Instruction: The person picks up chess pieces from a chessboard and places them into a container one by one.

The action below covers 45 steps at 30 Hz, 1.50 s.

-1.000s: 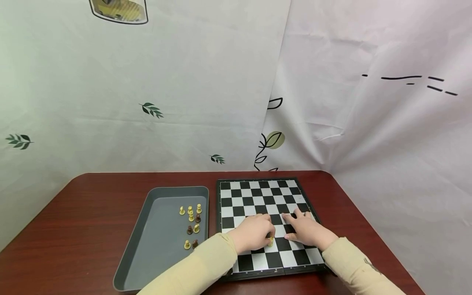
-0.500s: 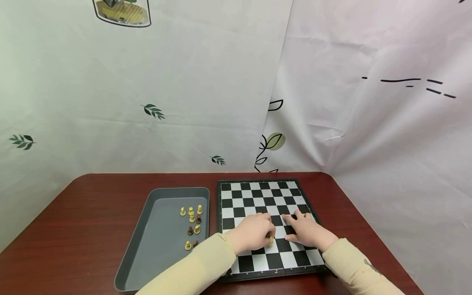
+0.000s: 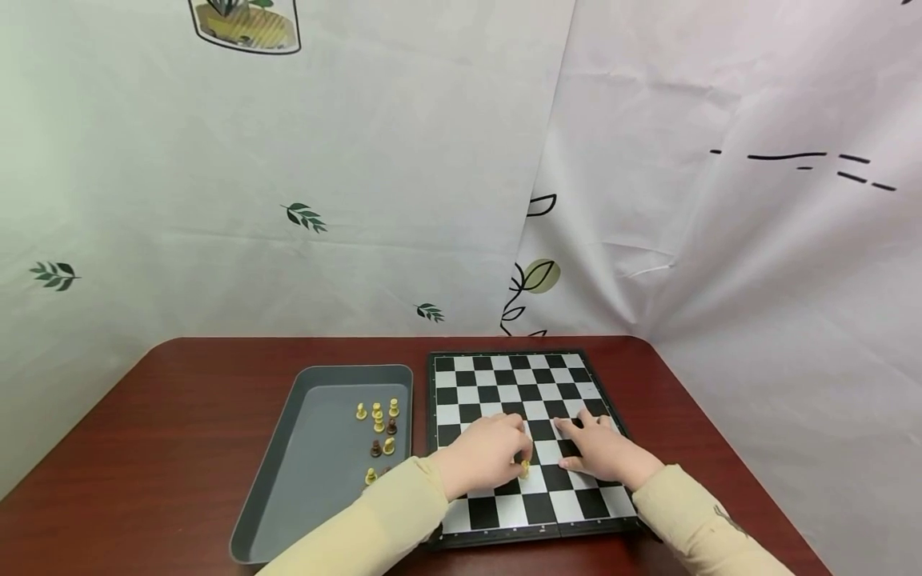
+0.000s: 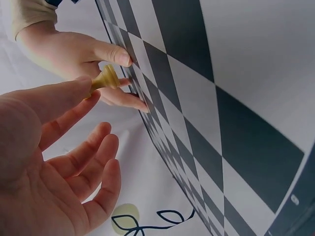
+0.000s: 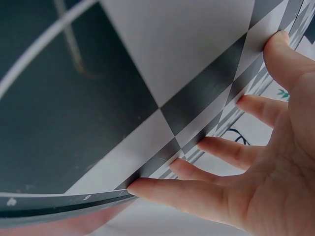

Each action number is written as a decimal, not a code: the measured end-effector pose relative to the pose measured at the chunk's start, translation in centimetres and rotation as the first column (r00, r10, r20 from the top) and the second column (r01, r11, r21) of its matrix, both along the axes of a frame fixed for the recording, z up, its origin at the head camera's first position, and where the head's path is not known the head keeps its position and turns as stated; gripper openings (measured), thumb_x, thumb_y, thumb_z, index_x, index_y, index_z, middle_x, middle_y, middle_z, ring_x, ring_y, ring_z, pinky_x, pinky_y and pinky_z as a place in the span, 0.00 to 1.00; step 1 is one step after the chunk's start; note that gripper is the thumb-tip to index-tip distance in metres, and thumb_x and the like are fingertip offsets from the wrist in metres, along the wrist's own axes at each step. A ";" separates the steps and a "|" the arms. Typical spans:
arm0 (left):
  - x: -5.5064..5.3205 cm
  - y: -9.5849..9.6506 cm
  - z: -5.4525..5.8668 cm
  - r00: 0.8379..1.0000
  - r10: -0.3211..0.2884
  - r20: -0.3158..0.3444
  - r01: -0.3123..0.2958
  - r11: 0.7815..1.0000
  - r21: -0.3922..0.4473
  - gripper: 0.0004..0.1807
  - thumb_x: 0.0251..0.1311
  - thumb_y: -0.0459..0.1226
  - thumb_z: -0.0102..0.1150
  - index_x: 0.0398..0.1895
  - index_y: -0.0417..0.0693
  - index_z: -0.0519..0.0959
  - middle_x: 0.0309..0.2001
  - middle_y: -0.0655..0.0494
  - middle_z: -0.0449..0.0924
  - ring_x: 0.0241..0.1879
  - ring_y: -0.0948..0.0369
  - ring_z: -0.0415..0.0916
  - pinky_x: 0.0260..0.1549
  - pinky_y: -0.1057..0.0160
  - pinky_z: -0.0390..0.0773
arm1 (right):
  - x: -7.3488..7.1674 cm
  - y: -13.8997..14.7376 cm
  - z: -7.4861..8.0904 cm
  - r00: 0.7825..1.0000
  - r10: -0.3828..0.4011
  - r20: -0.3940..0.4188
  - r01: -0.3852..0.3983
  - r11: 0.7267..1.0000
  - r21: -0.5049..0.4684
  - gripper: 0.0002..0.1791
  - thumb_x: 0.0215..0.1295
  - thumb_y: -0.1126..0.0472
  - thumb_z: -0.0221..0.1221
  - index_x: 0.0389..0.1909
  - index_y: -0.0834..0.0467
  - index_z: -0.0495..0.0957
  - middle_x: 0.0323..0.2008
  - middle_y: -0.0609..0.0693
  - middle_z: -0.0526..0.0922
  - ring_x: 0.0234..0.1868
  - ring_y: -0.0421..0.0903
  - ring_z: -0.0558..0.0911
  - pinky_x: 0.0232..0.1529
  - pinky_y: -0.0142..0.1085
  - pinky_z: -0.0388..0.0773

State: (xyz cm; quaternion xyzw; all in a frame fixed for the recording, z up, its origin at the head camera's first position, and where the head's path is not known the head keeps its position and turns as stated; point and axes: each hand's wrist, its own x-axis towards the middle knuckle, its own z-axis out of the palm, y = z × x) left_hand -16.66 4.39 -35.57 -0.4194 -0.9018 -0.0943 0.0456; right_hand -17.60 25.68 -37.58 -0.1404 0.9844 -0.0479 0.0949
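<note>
My left hand (image 3: 484, 454) pinches a small yellow chess piece (image 4: 107, 77) between thumb and index finger, close over the near half of the chessboard (image 3: 507, 394). The round base of the piece points toward the board in the left wrist view, and its top is hidden by the fingertips. The other fingers of this hand are loosely bent, away from the piece. On the board's right side, my right hand (image 3: 603, 450) rests with spread fingers, its fingertips (image 5: 135, 187) right at the squares in the right wrist view.
Left of the board stands a grey tray (image 3: 306, 480) holding several yellow pieces (image 3: 361, 411) and brown pieces (image 3: 375, 449); my left sleeve (image 3: 385, 512) covers its near right part. Both lie on a reddish-brown table (image 3: 180, 424), with a printed white cloth (image 3: 360, 160) hanging behind.
My left hand has shifted slightly left with the yellow chess piece, after staying nearly still over the first half second. The right hand keeps its place on the board. The head view has turned slightly.
</note>
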 end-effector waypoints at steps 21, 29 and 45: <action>1.3 -3.7 2.0 0.997 0.012 -0.070 -0.010 1.000 0.024 0.02 0.52 0.43 0.68 0.27 0.59 0.84 0.33 0.64 0.74 0.32 0.68 0.69 0.34 0.69 0.72 | -0.2 0.1 -0.1 1.000 0.000 0.007 0.000 1.000 0.017 0.35 0.56 0.49 0.64 0.62 0.59 0.69 0.59 0.73 0.65 0.55 0.75 0.66 0.48 0.60 0.72; 1.4 -6.3 1.8 0.996 0.023 -0.083 -0.020 0.999 0.032 0.02 0.51 0.42 0.69 0.26 0.57 0.84 0.34 0.62 0.74 0.32 0.67 0.69 0.34 0.67 0.72 | -0.1 0.2 -0.1 1.000 0.000 0.016 0.000 1.000 0.001 0.35 0.56 0.49 0.64 0.63 0.59 0.68 0.60 0.73 0.64 0.56 0.76 0.65 0.49 0.61 0.71; 0.6 -11.4 2.7 0.981 0.108 -0.164 -0.098 0.993 0.071 0.07 0.47 0.40 0.72 0.21 0.56 0.80 0.31 0.61 0.72 0.31 0.63 0.69 0.30 0.63 0.71 | -0.1 0.0 0.0 1.000 -0.009 0.030 0.009 1.000 -0.005 0.35 0.57 0.49 0.63 0.64 0.59 0.67 0.60 0.73 0.63 0.58 0.76 0.64 0.49 0.60 0.71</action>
